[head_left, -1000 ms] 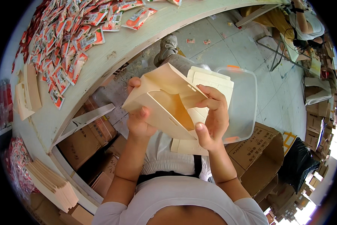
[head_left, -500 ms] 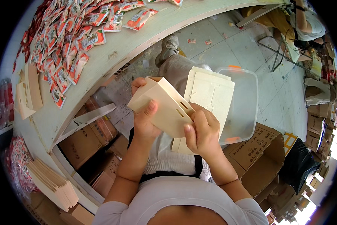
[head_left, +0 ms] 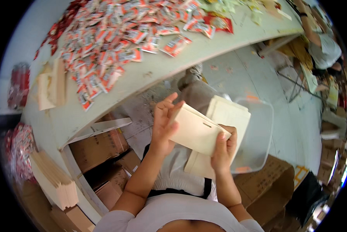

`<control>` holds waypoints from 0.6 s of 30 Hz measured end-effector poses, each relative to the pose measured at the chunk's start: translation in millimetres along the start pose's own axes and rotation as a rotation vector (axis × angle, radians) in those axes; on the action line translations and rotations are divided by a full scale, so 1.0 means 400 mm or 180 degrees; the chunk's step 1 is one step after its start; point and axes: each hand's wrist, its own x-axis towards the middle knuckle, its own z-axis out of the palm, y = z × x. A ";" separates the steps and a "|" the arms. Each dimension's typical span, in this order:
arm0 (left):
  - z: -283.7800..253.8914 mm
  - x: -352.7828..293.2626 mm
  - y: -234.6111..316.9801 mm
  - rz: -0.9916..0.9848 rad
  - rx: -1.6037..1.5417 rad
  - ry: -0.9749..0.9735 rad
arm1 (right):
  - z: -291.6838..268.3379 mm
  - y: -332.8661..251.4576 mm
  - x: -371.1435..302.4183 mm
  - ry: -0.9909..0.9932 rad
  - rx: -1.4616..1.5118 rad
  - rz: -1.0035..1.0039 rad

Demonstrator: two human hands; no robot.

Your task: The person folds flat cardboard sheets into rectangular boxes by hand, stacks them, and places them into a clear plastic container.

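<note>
Folded cream cardboard carton (head_left: pixel 194 130) w/ narrow slot nr upper edge is held up above lap, tilted down to R, btwn both hands. R end is gripped by R hand (head_left: pixel 223 150): thumb pressed on near face, fingers curled round far side. L end is met by L hand (head_left: pixel 164 127): thumb laid on near face, fingers part-spread & raised; whether it's firmly clamped can't be told.

Flat cream cardboard blanks (head_left: pixel 231 120) are laid on lap, just behind carton & partly hidden by it. Clear plastic tub (head_left: pixel 264 135) w/ orange handles is set just R of blanks, partly covered by them.

Whitish worktable (head_left: pixel 158 67) is heaped w/ small red-orange & white packets (head_left: pixel 111 42), print blurred. Bent cream cardboard pcs (head_left: pixel 59 83) are placed L of heap. Upright stack of cream cardboard sheets (head_left: pixel 51 181) is seen lower L. Open brown cardboard box (head_left: pixel 264 181) & black plastic bag (head_left: pixel 307 195) are placed lower R.
</note>
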 end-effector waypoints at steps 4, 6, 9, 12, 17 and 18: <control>-0.035 -0.019 0.057 -0.0218 0.1799 -0.0711 | 0.013 -0.028 0.031 -0.0230 -0.0942 -0.0395; -0.030 -0.042 0.065 -0.0395 0.2204 -0.0354 | 0.020 -0.021 0.027 -0.0112 -0.1163 -0.0421; -0.028 -0.057 0.083 -0.0238 0.2379 -0.0206 | 0.033 -0.006 0.016 -0.0106 -0.0893 -0.0690; -0.023 -0.068 0.097 0.0161 0.2230 -0.0127 | 0.037 -0.015 0.018 -0.0410 -0.0649 -0.0836; -0.040 -0.025 0.197 0.1369 0.1819 0.0308 | 0.088 -0.087 0.019 -0.0584 0.0034 -0.1324; -0.021 -0.004 0.289 0.1327 0.2395 0.0973 | 0.077 -0.088 0.027 -0.0689 0.0022 -0.1181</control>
